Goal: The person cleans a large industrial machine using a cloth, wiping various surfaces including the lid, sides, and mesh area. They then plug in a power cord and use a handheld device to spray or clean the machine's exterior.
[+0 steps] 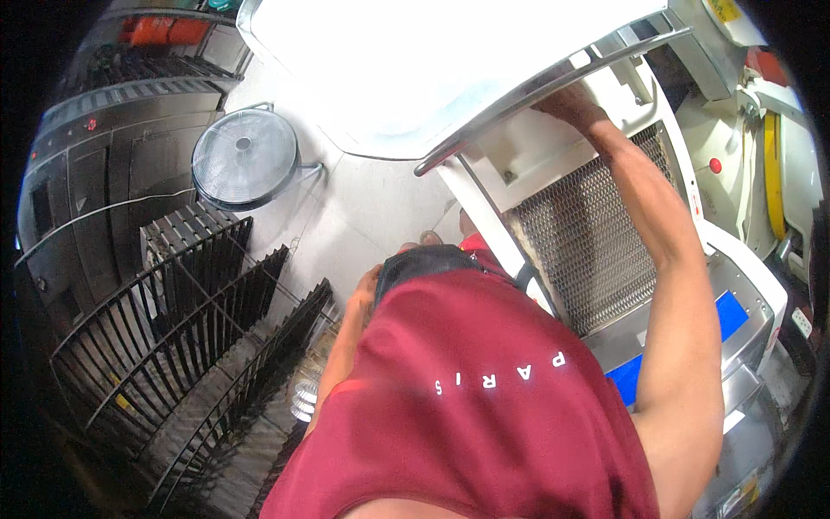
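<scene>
My right arm stretches forward over a white machine with a metal mesh panel point(588, 233). My right hand point(575, 108) is at the far end of the machine's white frame point(527, 164), just under a metal bar point(553, 95) along a bright white cover point(450, 60). Its fingers are mostly hidden there, so I cannot see whether it grips anything. Down at my left side, my left hand point(368, 285) rests against the black cloth point(424, 264) at my waist. Its fingers are too small and partly covered to read.
A round floor fan point(245, 156) stands on the pale tiled floor at the far left. Black slatted metal racks point(199, 303) line the left side, with dark cabinets point(95, 173) behind. A blue strip point(731, 317) crosses the machine's near part. More white machinery with a yellow strip point(772, 177) stands right.
</scene>
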{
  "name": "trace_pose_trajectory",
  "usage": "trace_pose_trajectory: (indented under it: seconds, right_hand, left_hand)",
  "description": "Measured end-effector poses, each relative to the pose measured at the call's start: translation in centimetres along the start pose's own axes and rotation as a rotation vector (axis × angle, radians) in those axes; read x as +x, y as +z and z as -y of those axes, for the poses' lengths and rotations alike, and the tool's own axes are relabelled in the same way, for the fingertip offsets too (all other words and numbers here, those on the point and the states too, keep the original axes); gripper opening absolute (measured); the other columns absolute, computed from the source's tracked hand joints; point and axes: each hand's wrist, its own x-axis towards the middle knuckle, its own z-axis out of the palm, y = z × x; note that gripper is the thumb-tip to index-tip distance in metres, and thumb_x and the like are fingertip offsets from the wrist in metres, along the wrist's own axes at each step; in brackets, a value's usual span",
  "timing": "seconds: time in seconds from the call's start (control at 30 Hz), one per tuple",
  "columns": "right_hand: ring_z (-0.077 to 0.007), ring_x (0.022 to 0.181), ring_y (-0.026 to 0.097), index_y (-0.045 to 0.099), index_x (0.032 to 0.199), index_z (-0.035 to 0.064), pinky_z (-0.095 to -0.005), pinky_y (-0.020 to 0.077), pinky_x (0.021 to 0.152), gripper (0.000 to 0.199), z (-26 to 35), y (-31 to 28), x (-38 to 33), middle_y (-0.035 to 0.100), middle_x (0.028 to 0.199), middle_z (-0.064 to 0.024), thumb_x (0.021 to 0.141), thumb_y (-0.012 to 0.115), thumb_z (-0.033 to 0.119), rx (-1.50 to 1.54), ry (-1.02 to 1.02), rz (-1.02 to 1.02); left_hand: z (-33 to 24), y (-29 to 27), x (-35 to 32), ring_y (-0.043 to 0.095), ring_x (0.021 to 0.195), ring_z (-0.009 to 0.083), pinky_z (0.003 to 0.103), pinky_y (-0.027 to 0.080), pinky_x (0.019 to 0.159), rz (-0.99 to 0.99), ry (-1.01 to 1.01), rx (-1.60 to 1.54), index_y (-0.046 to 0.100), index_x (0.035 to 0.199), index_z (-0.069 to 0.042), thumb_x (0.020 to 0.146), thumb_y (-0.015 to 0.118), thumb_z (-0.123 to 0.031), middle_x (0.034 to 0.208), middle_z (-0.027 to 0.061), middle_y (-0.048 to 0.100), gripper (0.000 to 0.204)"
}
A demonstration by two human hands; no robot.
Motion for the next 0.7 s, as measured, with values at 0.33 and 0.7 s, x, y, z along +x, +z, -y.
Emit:
trace_pose_trajectory:
  seconds: [0.33,0.7]
  right_hand:
    - [-0.0318,0.114,0.057,0.07,0.094,0.0135,-0.0504,0.0398,0.101,0.02,4.8,6.1,-4.4,0.063,0.123,-0.0108,0.079,0.072,0.027,0.162,-0.33,-0.292]
    - [-0.0309,0.121,0.056,0.072,0.108,0.0158,-0.0511,0.0469,0.1,0.029,-6.1,5.1,-0.5,0.065,0.119,-0.0056,0.08,0.072,0.024,-0.201,-0.071,-0.779]
  left_hand:
    - [0.0,0.0,-1.1,0.061,0.111,0.0195,0.033,0.047,0.099,0.06,0.003,-0.048,0.056,0.136,-0.001,0.094,0.066,-0.017,0.122,0.0117,0.068,0.046]
    - [-2.0,0.2,-2.2,0.059,0.117,0.0205,0.033,0.044,0.103,0.003,0.087,0.015,0.055,0.137,0.001,0.092,0.069,-0.017,0.128,0.0139,0.066,0.05]
